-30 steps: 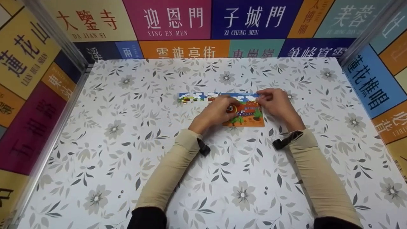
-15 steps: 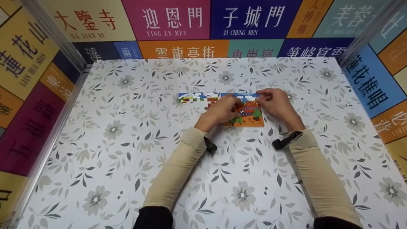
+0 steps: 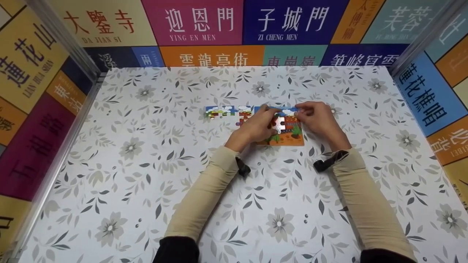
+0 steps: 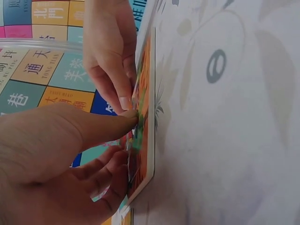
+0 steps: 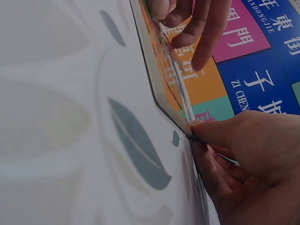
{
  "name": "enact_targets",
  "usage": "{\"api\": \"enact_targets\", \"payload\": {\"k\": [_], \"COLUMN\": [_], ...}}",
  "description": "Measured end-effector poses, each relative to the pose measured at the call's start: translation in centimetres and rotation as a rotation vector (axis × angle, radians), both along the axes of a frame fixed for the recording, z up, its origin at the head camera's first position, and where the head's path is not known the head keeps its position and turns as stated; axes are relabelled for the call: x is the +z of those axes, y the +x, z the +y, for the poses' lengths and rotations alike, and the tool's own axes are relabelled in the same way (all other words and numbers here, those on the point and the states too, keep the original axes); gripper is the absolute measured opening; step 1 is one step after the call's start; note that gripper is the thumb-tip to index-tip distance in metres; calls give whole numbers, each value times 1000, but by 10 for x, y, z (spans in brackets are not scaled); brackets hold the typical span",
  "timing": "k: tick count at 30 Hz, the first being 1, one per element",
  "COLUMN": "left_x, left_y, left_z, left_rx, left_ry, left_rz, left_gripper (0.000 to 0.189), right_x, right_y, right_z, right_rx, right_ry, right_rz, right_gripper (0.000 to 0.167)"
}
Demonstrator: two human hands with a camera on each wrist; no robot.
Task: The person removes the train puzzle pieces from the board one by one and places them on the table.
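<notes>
A cardboard jigsaw puzzle (image 3: 289, 139) in a shallow tray lies on the table, printed with blue sky, red shapes and orange ground. My right hand (image 3: 313, 116) pinches its far right corner between thumb and index finger, as the right wrist view also shows. Over the puzzle's left half, my left hand (image 3: 256, 126) has thumb and fingers curled together around a puzzle piece, mostly hidden by the fingers. A white piece-shaped gap (image 3: 280, 123) shows in the picture beside its fingertips. In the left wrist view, the left thumb (image 4: 112, 127) is close over the puzzle's surface.
Left of the tray, loose jigsaw pieces (image 3: 220, 110) lie joined in a short row, and more pieces (image 3: 244, 110) sit right by the tray's left edge. The table (image 3: 146, 182) has a floral cover. Panels with Chinese lettering (image 3: 204, 22) stand around its back and sides.
My left hand has shifted slightly right over the puzzle. A white gap now shows where printed picture was, as a piece came out. The right hand stays at the corner.
</notes>
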State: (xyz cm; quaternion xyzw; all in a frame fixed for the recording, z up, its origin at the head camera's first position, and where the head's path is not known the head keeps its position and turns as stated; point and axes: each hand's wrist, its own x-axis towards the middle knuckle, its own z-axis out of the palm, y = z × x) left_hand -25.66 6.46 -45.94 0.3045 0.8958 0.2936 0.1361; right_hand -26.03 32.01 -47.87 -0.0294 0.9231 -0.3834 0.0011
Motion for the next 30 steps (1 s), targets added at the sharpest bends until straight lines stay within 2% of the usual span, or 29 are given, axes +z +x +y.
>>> {"api": "enact_targets", "payload": {"k": [8,16,30], "left_x": [-2,-5,-8], "left_y": [0,-1,-4], "left_z": [-1,-1,-4], "left_rx": [15,-9,36], "left_ry": [10,54,97], "left_rz": [14,39,42], "left_gripper": [64,64,65], "right_x": [0,-1,0], "right_y": [1,0,-1], "right_z": [-1,0,0], "right_rx": [2,7,2], "right_ry": [10,7,2], "right_rz": [31,27,-8], "right_gripper": [33,34,35]}}
